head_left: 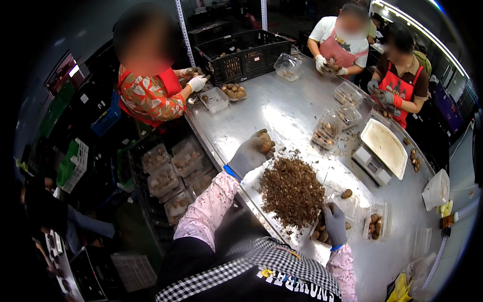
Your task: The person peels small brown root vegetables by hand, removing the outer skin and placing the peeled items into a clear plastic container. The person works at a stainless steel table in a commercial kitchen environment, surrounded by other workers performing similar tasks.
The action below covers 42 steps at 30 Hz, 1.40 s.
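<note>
My left hand (250,157), in a grey glove, is closed around a few round brown tubers (265,143) above the near-left part of the metal table. To its right lies a heap of dark brown crumbly peat or bark (292,191). My right hand (335,224), also gloved, reaches down at a clear plastic box with several brown tubers (320,234) beside the heap. Its fingers are curled, and what they grip is hidden. One loose tuber (346,194) rests just beyond that hand, near another clear box. Farther right stands an open clear box of tubers (375,225).
A white scale (382,151) stands at right, near several filled clear boxes (328,127). Below the table's left edge, a black crate (151,221) holds packed boxes. Across the table are a large black crate (246,58) and three people (151,93) handling tubers.
</note>
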Tool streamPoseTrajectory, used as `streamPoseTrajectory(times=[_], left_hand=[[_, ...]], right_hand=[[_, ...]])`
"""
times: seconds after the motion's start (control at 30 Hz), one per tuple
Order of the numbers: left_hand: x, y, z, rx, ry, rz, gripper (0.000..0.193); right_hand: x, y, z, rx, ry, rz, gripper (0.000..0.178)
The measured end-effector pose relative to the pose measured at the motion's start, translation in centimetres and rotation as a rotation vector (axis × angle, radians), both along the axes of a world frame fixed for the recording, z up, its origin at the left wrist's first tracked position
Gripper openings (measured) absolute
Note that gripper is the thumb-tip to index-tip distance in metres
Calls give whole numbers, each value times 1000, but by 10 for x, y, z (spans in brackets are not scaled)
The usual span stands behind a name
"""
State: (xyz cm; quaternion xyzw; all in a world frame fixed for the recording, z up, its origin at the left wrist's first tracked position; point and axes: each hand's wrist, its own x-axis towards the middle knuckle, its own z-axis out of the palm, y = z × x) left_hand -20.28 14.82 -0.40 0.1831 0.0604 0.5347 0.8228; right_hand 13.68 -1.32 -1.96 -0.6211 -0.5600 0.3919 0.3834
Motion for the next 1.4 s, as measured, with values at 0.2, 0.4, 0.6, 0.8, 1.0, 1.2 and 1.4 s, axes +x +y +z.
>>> streamPoseTrajectory(times=[0.2, 0.4, 0.6, 0.8, 1.0, 1.2, 1.4], left_hand=[[-21, 40, 4, -137, -165, 155, 32], [-77, 103, -36, -62, -267, 195, 15], [-114, 135, -53, -36, -193, 373, 18], [-145, 160, -63, -139, -164, 358, 18], [-170, 172, -79, -23, -26, 337, 29], [-177, 170, -68, -233, 60, 541, 28], [-200, 177, -92, -263, 78, 609, 33]], right_hand=[[16, -13, -3, -144, 130, -150, 23], [4, -11, 17, -144, 107, -257, 24], [-3, -4, 13, -189, -5, -264, 23], [-6, 4, 8, -269, -28, -278, 28], [-11, 11, 5, -300, 8, -268, 25], [-19, 22, -2, -230, 4, -228, 22], [-25, 31, -13, -30, -247, -134, 23]])
